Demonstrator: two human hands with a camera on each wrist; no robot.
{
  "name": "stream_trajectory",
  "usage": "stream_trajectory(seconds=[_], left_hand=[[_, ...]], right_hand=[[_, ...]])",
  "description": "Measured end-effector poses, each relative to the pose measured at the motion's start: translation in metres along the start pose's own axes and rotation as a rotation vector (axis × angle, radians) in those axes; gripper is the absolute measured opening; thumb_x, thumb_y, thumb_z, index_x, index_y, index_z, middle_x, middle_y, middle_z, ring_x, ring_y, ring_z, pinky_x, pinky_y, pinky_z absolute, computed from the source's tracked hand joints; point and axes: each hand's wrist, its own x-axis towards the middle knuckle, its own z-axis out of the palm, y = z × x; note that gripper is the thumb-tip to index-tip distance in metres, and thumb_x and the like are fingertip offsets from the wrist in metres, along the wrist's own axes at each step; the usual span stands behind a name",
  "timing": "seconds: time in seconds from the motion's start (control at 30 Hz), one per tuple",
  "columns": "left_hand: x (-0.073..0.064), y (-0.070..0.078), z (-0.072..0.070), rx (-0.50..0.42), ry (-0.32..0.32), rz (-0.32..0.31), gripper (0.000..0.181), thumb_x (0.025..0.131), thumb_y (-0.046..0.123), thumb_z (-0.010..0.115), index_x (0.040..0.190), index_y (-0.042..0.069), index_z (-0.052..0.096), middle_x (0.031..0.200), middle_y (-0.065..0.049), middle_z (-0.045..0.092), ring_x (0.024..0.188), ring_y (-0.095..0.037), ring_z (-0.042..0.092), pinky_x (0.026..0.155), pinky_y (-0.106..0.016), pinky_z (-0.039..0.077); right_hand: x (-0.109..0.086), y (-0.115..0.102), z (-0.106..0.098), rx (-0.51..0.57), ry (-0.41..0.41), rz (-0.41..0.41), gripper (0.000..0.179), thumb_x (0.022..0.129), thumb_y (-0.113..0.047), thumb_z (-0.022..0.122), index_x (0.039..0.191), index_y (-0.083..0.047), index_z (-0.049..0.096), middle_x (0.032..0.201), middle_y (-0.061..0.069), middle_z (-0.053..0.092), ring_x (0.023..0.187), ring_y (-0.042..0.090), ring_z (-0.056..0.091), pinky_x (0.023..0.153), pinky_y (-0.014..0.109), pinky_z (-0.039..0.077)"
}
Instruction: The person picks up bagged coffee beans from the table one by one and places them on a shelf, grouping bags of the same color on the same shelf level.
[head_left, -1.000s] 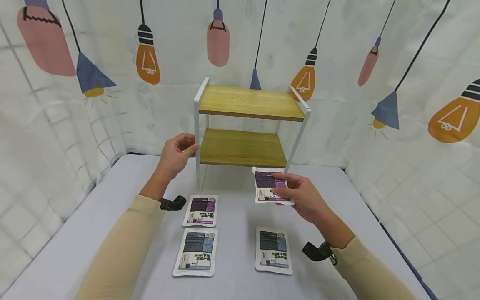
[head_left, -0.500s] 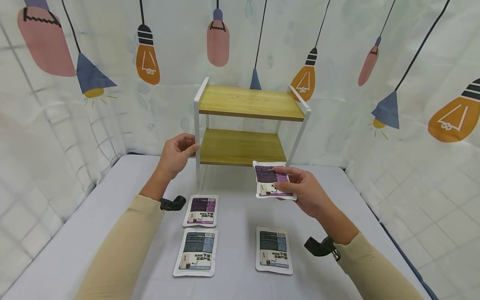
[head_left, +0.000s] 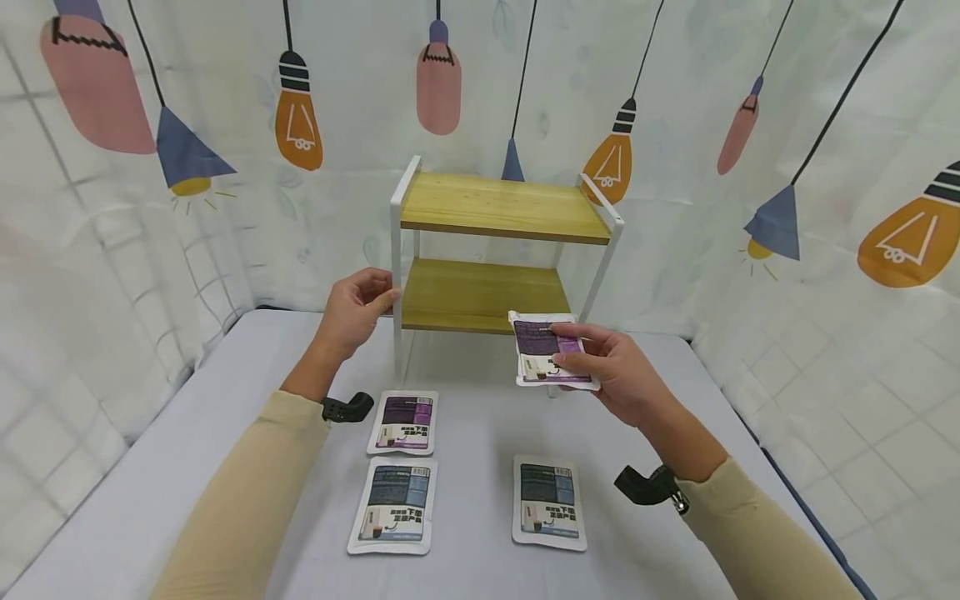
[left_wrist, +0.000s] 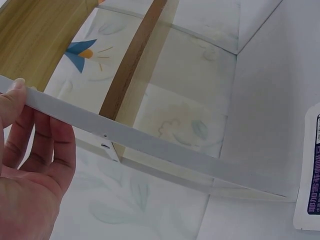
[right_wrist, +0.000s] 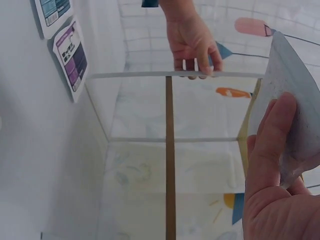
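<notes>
1. Creased, lamp-printed fabric (head_left: 480,83) is hanging behind a pale table (head_left: 465,517).
2. A wood-grained, white-framed two-tier shelf (head_left: 510,204) is standing there.
3. The left hand (head_left: 352,308) is pinching its left upright (head_left: 397,242).
4. The right hand (head_left: 618,371) is pinching a flat purple pouch (head_left: 534,342), hiding the lower board's (head_left: 480,292) right front corner.
5. Two blue pouches (head_left: 392,506) and a second purple pouch (head_left: 405,423) are lying nearer.

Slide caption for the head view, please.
Left grip on the shelf, right grip on a purple packet, three more packets on the table.
</notes>
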Motion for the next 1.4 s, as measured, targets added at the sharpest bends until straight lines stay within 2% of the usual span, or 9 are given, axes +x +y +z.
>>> stream_trajectory(seconds=[0.23,0.57,0.87,1.13,1.4], left_hand=[[0.001,0.001,0.001,0.005,-0.005,0.007,0.031,0.101,0.02,0.067,0.125,0.001,0.066,0.114,-0.016,0.065,0.094,-0.009,0.067,0.083,-0.019,0.06],[0.001,0.001,-0.001,0.008,-0.015,-0.013,0.031,0.1,0.024,0.068,0.124,0.004,0.067,0.118,-0.015,0.067,0.098,-0.01,0.068,0.09,-0.03,0.061],[0.001,0.001,-0.001,-0.003,-0.012,0.0,0.03,0.101,0.021,0.067,0.124,0.002,0.066,0.115,-0.016,0.065,0.096,-0.009,0.067,0.08,-0.014,0.058],[0.001,0.001,0.0,-0.003,-0.014,-0.004,0.03,0.101,0.021,0.067,0.124,0.001,0.066,0.114,-0.015,0.065,0.097,-0.011,0.067,0.084,-0.02,0.06],[0.0,0.001,0.0,0.014,-0.008,-0.01,0.03,0.101,0.022,0.066,0.124,0.002,0.065,0.113,-0.015,0.065,0.101,-0.017,0.067,0.084,-0.019,0.059]], right_hand=[[0.0,-0.007,0.0,-0.025,0.006,-0.008,0.046,0.098,-0.011,0.069,0.143,-0.017,0.061,0.143,0.014,0.046,0.113,0.026,0.064,0.09,0.028,0.06],[0.002,-0.019,-0.001,-0.016,0.009,-0.017,0.043,0.098,-0.009,0.068,0.141,-0.017,0.063,0.139,0.013,0.046,0.111,0.027,0.064,0.088,0.028,0.061],[0.003,-0.032,-0.001,0.006,-0.011,-0.047,0.04,0.099,-0.007,0.066,0.137,-0.019,0.066,0.136,0.012,0.048,0.108,0.025,0.065,0.086,0.026,0.062],[0.005,-0.042,-0.002,0.013,-0.02,-0.055,0.038,0.1,-0.008,0.065,0.135,-0.022,0.068,0.135,0.012,0.048,0.107,0.025,0.066,0.085,0.025,0.061],[0.005,-0.054,-0.004,0.028,-0.016,-0.064,0.036,0.099,-0.007,0.065,0.132,-0.023,0.07,0.132,0.013,0.05,0.103,0.022,0.067,0.084,0.024,0.061]])
